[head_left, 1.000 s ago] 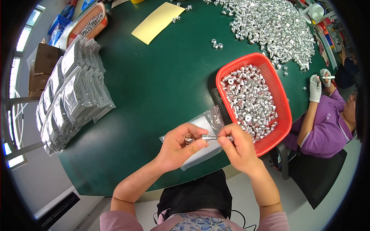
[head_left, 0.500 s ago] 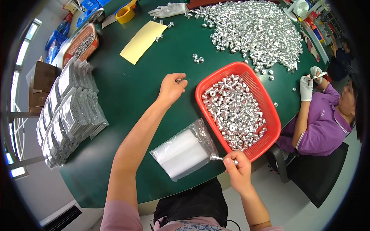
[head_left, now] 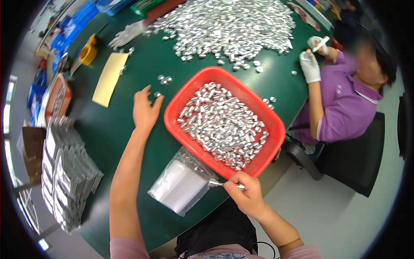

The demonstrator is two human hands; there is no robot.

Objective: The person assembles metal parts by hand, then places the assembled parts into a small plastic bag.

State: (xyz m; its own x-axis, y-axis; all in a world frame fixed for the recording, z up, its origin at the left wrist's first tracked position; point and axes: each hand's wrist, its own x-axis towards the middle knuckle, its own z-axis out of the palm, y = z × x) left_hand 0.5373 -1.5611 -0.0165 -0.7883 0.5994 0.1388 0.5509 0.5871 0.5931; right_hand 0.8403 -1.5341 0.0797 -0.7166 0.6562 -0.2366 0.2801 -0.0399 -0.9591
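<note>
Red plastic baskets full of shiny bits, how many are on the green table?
1. The red plastic mesh basket sits at the near edge of the green table, between the left hand and the right hand. Others may be hidden out of view.

A packing workshop: a large green table point(head_left: 108, 129) heaped with small silver parts point(head_left: 228, 26), a red basket point(head_left: 276, 125) full of them, stacks of filled bags point(head_left: 64, 172), and a gloved co-worker point(head_left: 340, 103) seated alongside.

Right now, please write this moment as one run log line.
left hand: open, reaching small silver piece | right hand: holds metal tool at clear bag
</note>
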